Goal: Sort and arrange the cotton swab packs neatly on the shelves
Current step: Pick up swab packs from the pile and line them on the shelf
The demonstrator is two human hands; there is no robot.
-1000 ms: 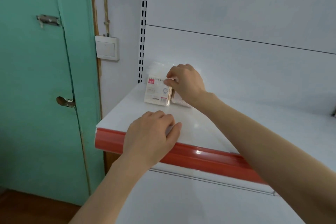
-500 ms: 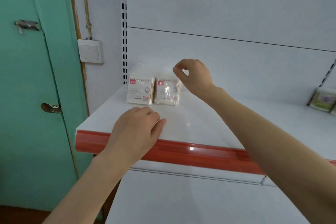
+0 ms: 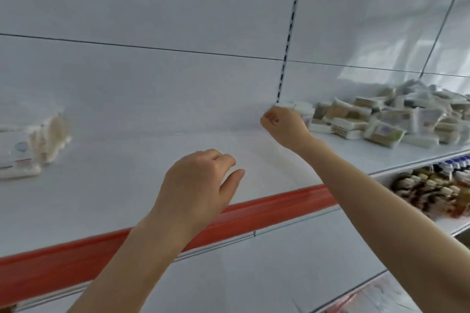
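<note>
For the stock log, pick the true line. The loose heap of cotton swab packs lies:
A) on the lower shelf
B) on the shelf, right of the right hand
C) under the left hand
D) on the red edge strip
B: the heap of packs lies on the white shelf, just beyond the right hand; the left hand holds nothing.

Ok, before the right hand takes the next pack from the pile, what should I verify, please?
1. Right hand empty: ok, curled, nothing seen inside.
2. Right hand near pile of packs: ok, at its left end; contact cannot tell.
3. Left hand free: ok, holds nothing.
4. Room on shelf beside placed packs: ok, bare surface between.
5. Placed packs upright: cannot tell, blurred.
</note>
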